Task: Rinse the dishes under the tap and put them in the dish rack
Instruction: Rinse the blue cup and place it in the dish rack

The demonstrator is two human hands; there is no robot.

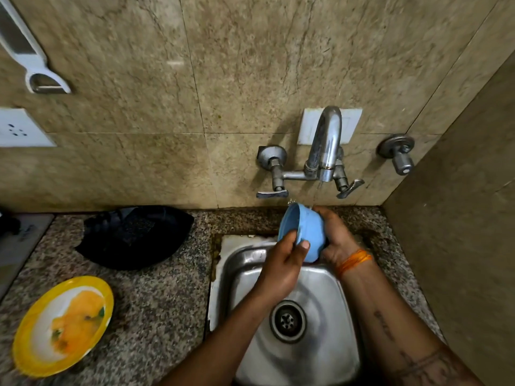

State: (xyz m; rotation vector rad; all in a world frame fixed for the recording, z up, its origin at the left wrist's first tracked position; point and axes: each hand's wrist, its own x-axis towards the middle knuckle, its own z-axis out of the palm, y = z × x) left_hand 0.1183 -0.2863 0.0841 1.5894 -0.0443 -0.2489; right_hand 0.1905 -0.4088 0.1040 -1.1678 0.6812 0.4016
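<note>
A small blue bowl [303, 227] is tilted on its side over the back of the steel sink [242, 263], under a thin stream of water from the chrome tap [326, 146]. My left hand [281, 266] pinches its near rim between thumb and fingers. My right hand [334, 235], with an orange thread at the wrist, grips the bowl's outer side and base. A yellow-rimmed plate [64, 324] smeared with orange food lies on the granite counter [161, 296] at the left. No dish rack is in view.
A dark crumpled cloth or pan [133, 238] lies on the counter behind the plate. A wall socket [19, 129] and a white holder [30, 57] hang on the tiled wall at the left. A side wall closes in the right. The sink drain [287, 320] is open.
</note>
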